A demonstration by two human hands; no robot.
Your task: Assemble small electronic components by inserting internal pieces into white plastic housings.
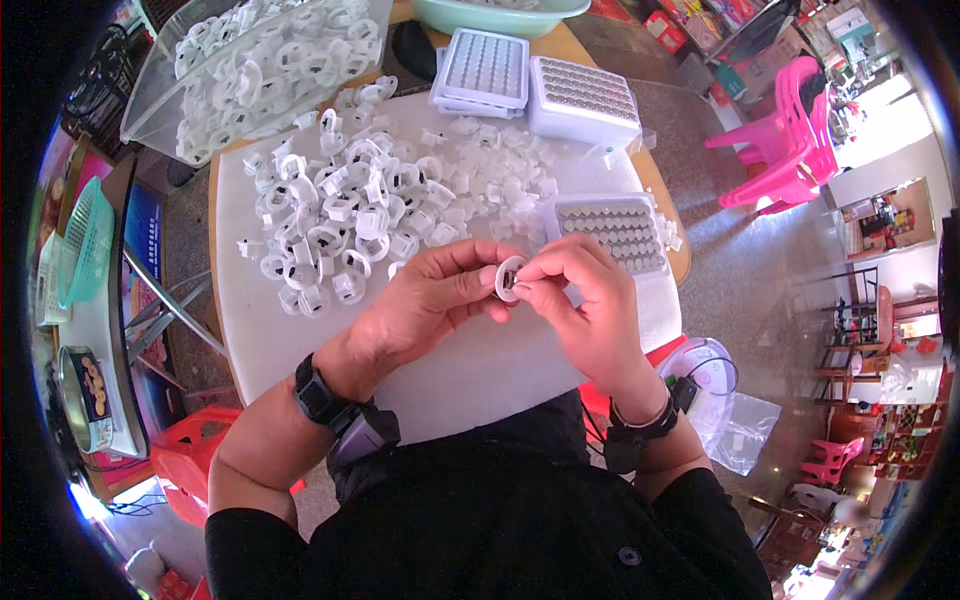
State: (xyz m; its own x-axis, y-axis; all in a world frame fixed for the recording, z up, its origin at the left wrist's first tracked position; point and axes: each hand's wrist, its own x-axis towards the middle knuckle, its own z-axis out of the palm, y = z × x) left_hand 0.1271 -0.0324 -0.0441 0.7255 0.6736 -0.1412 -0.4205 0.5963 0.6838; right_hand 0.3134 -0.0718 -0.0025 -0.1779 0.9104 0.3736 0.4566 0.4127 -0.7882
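Observation:
My left hand (440, 298) grips a small white round plastic part (508, 278) with a dark centre, between thumb and fingers. At its right side my right hand (590, 305) is closed in a pinch, fingertips against the dark centre; what they hold is too small to make out. Both hands are above the near middle of the white tabletop (470, 375). Beyond my left hand lies a heap of similar white plastic parts (340, 205). Small translucent white pieces (500, 165) spread beside the heap. Just past my right hand stands a white tray (657, 268) with rows of small round metallic pieces.
A large clear bin (150, 125) full of white parts stands at the far left. At the back are a pale green basin (500, 22), stacked white trays (487, 68) and a filled tray stack (585, 115). Red stools (190, 460) and a clear plastic bag (745, 435) flank me.

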